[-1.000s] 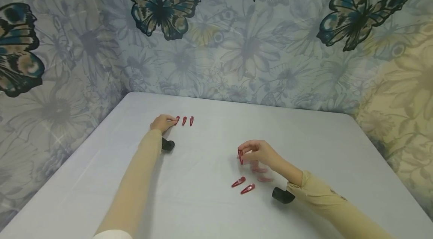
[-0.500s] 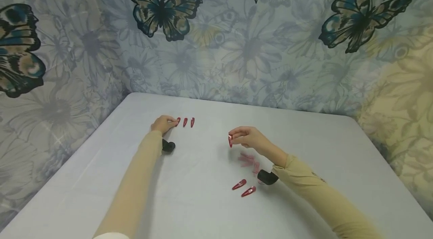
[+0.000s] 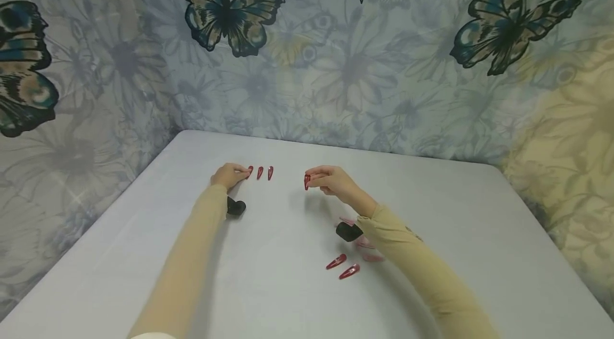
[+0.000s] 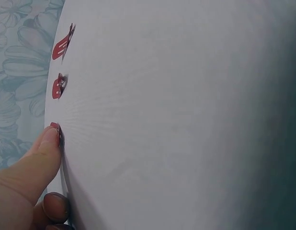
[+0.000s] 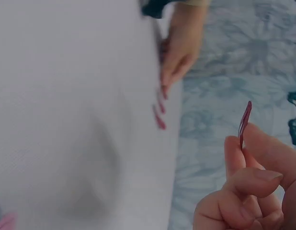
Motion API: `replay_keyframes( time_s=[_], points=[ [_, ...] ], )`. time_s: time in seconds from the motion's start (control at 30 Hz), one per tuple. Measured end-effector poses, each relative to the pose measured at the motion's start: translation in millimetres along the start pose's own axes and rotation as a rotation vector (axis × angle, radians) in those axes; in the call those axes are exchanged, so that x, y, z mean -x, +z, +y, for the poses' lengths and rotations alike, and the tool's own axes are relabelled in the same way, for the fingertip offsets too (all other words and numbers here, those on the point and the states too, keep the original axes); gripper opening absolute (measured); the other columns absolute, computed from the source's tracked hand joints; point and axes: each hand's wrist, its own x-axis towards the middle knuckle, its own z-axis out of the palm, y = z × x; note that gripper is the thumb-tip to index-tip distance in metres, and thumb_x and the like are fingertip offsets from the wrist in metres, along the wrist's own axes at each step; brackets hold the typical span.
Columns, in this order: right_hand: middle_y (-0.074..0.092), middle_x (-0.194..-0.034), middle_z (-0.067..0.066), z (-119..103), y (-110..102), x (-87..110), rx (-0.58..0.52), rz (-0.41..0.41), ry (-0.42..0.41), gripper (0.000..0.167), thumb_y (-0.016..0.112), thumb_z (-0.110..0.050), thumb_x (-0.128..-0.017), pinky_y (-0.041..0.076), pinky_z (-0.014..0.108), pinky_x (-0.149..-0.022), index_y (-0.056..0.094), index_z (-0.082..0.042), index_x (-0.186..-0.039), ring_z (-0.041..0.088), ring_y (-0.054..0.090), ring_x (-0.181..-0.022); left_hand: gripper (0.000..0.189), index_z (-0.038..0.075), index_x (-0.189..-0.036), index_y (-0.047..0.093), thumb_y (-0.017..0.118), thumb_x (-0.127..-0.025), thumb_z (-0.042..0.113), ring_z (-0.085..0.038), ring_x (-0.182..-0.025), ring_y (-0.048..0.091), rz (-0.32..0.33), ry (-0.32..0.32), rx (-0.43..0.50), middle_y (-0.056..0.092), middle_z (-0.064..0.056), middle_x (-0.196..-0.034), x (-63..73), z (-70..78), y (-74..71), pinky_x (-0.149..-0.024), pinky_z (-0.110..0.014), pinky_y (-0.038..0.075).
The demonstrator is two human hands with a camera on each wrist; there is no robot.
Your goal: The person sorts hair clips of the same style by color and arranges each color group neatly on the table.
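Pinching a red clip (image 3: 307,183) above the counter (image 3: 283,259) with the right hand (image 3: 336,182) and, with the left hand (image 3: 227,175), a second clip (image 3: 250,170) beside two loose clips (image 3: 260,172); likely light, stiff, slick, best gripped by the flat faces.

I count two bare hands (image 3: 334,182), six glossy red teardrop-shaped clips (image 3: 349,272) and, at right, at least three partly hidden pale pink clips (image 3: 372,258).
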Motion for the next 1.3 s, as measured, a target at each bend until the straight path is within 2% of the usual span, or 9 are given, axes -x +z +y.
replay_keyframes(
  time_s=[0.17, 0.3, 0.43, 0.67, 0.8, 1.1, 1.3],
  points=[
    [0.061, -0.078, -0.011, -11.4, 6.9, -7.8, -0.030, 0.059, -0.014, 0.037, 0.065, -0.004, -0.090, 0.027, 0.019, -0.052, 0.059, 0.002, -0.127, 0.006, 0.031, -0.052, 0.032, 0.012, -0.120, 0.070, 0.061, -0.096, 0.032, -0.040, -0.133, 0.048, -0.008, -0.010, -0.004, 0.054, -0.016, -0.143, -1.2, 2.2, 1.3, -0.111, -0.061, 0.032],
    [0.061, -0.079, -0.011, -16.2, 14.4, -19.3, -0.022, 0.104, -0.023, 0.037, 0.067, -0.005, -0.089, 0.030, 0.018, -0.053, 0.061, 0.000, -0.126, 0.005, 0.034, -0.053, 0.032, 0.012, -0.119, 0.070, 0.061, -0.096, 0.032, -0.039, -0.133, 0.048, -0.001, -0.009, -0.004, 0.055, -0.016, -0.142, -4.3, -2.1, 1.9, -0.109, -0.061, 0.033],
    [0.061, -0.080, -0.011, -13.1, 22.6, -32.8, -0.008, 0.135, -0.010, 0.037, 0.068, -0.005, -0.088, 0.031, 0.017, -0.054, 0.063, -0.001, -0.125, 0.005, 0.038, -0.055, 0.032, 0.012, -0.120, 0.070, 0.061, -0.096, 0.032, -0.039, -0.133, 0.048, -0.009, -0.012, 0.002, 0.054, -0.016, -0.143, -4.8, -7.2, 2.4, -0.108, -0.060, 0.035],
    [0.064, -0.086, -0.004, -14.6, 34.9, -52.3, -0.009, 0.175, -0.024, 0.035, 0.070, -0.004, -0.087, 0.033, 0.017, -0.053, 0.065, -0.002, -0.122, 0.004, 0.039, -0.055, 0.034, 0.012, -0.122, 0.069, 0.060, -0.097, 0.034, -0.040, -0.134, 0.047, -0.007, -0.006, -0.014, 0.052, -0.017, -0.144, -3.4, 0.3, -3.6, -0.107, -0.058, 0.035],
    [0.065, -0.089, 0.000, -10.4, 40.9, -64.0, -0.026, 0.195, -0.006, 0.034, 0.071, -0.001, -0.085, 0.034, 0.017, -0.052, 0.067, -0.002, -0.119, 0.004, 0.040, -0.055, 0.034, 0.012, -0.122, 0.068, 0.060, -0.097, 0.033, -0.039, -0.135, 0.046, -0.018, -0.020, -0.014, 0.052, -0.017, -0.145, -1.0, 1.6, -3.0, -0.109, -0.059, 0.033],
    [0.069, -0.092, 0.005, 2.7, 50.1, -92.5, 0.068, 0.254, -0.025, 0.032, 0.072, -0.001, -0.084, 0.034, 0.017, -0.051, 0.068, -0.003, -0.116, 0.003, 0.043, -0.056, 0.032, 0.011, -0.121, 0.069, 0.060, -0.097, 0.031, -0.039, -0.133, 0.049, -0.007, -0.003, -0.008, 0.055, -0.016, -0.142, -1.5, -1.0, -2.0, -0.107, -0.057, 0.036],
    [0.072, -0.106, 0.017, 12.1, 58.3, -98.1, 0.163, 0.282, -0.063, 0.031, 0.073, -0.001, -0.082, 0.040, 0.016, -0.063, 0.070, -0.002, -0.113, 0.008, 0.059, -0.076, 0.032, 0.011, -0.120, 0.069, 0.061, -0.096, 0.031, -0.039, -0.132, 0.049, -0.003, -0.003, 0.000, 0.055, -0.016, -0.142, -0.9, -1.8, -2.4, -0.107, -0.057, 0.036]
  ],
)
